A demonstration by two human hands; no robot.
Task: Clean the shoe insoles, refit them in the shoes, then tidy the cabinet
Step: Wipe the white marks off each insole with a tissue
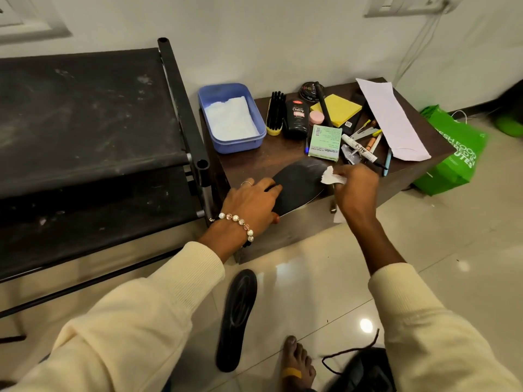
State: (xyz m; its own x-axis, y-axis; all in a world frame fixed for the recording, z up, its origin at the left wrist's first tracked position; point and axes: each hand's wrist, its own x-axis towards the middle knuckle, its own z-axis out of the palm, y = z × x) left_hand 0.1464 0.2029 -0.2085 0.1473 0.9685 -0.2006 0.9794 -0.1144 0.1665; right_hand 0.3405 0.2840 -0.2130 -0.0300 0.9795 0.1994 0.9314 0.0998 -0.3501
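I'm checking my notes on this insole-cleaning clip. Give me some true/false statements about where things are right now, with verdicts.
1. The left hand presses an insole flat on the low table. True.
2. The right hand holds a brush. False: it pinches a white tissue.
3. A second insole lies on the floor. True.
4. The blue tub stands on the floor. False: it stands on the table's left end.
5. The polish bottle is white. False: black.

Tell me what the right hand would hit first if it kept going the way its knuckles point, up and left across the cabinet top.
Probably the green Camlin box. The right hand, pinching a white tissue, aims toward it over the insole; depth is uncertain.
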